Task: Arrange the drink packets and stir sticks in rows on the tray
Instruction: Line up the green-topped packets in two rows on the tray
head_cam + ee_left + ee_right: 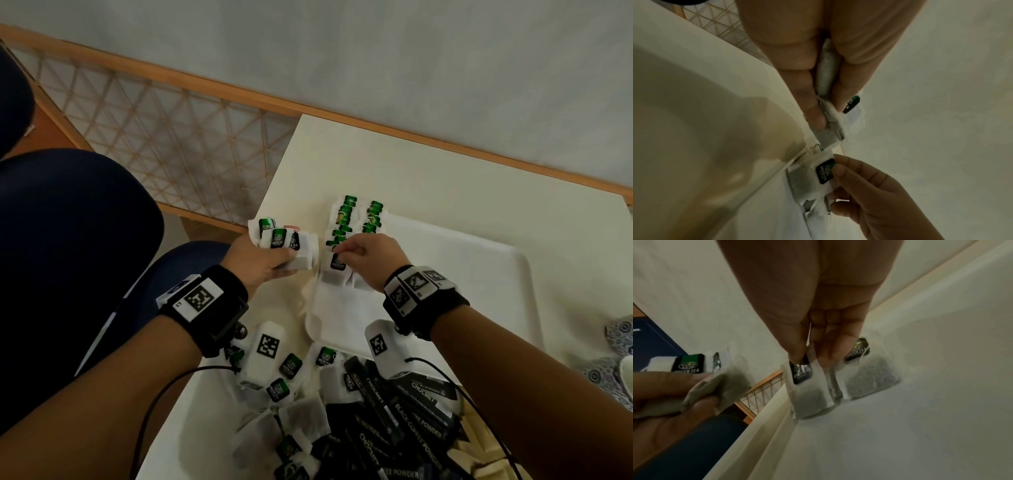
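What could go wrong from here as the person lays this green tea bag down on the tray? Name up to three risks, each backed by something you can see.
1. The right hand pinches one tea bag right at the white tray's edge; it may land on the rim.
2. The left hand grips a loose bunch of tea bags; one could slip out.
3. Tags in the laid rows overlap closely, so setting this bag down might disturb them.

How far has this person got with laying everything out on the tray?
Early on. Done: two short rows of green tea bags lie at the tray's far left corner. In hand: the right hand pinches one tea bag at the near end of the left row, and the left hand grips a bunch of more. Left: loose tea bags and black sachets piled nearby. No stir sticks clearly visible.
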Motion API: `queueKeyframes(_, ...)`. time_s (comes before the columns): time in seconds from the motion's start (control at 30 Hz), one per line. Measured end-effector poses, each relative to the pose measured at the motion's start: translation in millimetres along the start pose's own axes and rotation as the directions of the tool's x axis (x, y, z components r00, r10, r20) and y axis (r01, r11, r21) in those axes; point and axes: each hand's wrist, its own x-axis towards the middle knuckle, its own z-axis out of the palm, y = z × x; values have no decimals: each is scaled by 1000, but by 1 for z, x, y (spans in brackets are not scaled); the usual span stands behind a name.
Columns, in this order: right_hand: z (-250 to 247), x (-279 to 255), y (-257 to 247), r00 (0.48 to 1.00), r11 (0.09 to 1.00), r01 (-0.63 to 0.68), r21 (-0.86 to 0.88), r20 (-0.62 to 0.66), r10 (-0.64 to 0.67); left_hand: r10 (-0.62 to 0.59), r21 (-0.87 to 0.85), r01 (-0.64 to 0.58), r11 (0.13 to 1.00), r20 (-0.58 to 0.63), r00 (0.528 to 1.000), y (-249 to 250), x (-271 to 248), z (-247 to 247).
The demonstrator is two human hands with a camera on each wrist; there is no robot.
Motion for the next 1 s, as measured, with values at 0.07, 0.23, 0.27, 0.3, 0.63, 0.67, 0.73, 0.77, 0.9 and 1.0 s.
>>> queueKeyframes(0.07, 0, -1, 1, 1000, 1000, -8, 0, -20, 8, -19, 0, 19, 1000, 12, 1000, -1, 0, 3)
queueKeyframes(0.23, -4, -13, -8, 996, 978, 58, 202, -79, -43, -66, 41, 63, 997, 75, 995, -3, -3, 13)
queueKeyframes(0.27, -4, -15, -11, 997, 965, 64, 256, -46, -54, -75, 50, 71, 996, 93, 993, -4, -4, 16)
queueKeyframes(0.3, -4, -18, -13, 997, 957, 74, 282, -20, -71, -81, 52, 76, 996, 106, 991, -4, -5, 19)
queueKeyframes(0.63, -23, -31, -1, 999, 950, 34, 310, -44, -21, -21, 54, 18, 998, 54, 998, -1, -11, 25)
queueKeyframes(0.67, -25, -32, 0, 998, 954, 24, 300, -56, -8, -12, 42, 11, 999, 30, 999, -1, -11, 24)
queueKeyframes(0.73, -28, -35, 1, 997, 960, -3, 280, -68, 23, -7, 17, 7, 1000, -21, 1000, -2, -9, 23)
queueKeyframes(0.77, -29, -36, 0, 998, 962, -19, 271, -59, 37, -8, 10, 8, 1000, -36, 999, -3, -9, 22)
queueKeyframes(0.9, -29, -39, -1, 997, 964, -56, 260, -28, 65, 7, 4, -7, 1000, -51, 999, -4, -9, 22)
queueKeyframes(1.0, -29, -41, -2, 997, 973, -54, 222, -33, 63, 28, 7, -28, 1000, -41, 999, -5, -10, 23)
